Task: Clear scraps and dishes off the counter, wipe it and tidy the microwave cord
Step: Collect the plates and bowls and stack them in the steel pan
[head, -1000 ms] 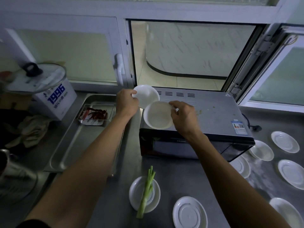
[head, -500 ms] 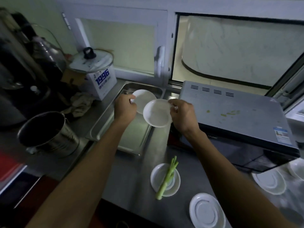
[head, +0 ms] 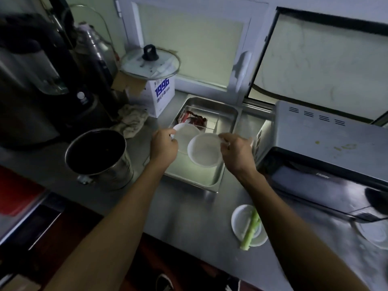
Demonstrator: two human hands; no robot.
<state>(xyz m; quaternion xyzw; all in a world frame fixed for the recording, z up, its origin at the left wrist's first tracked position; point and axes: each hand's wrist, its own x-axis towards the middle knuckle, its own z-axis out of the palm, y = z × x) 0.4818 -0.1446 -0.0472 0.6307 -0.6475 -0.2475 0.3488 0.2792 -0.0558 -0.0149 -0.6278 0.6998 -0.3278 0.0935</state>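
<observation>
My left hand [head: 164,145] pinches the rim of a white plate [head: 187,132], and my right hand [head: 235,152] grips the edge of a white bowl [head: 204,149]. Both dishes hang side by side over the steel tray [head: 227,120], just left of the grey microwave [head: 327,148]. Green crumbs speckle the microwave's top. Near the counter's front edge a white saucer [head: 241,222] carries a green onion stalk [head: 251,231]. The microwave cord is out of view.
A steel pot [head: 98,158] stands left of the tray, a rag [head: 131,120] behind it. A box marked 1996 [head: 160,95] holds a glass lid [head: 150,63]. Dark urns crowd the far left. Red scraps [head: 194,119] lie in the tray's back. Another plate [head: 375,234] sits far right.
Both hands carried the plate and bowl leftward from above the microwave's top to over the steel tray. My view swung left, bringing the pot and urns into sight.
</observation>
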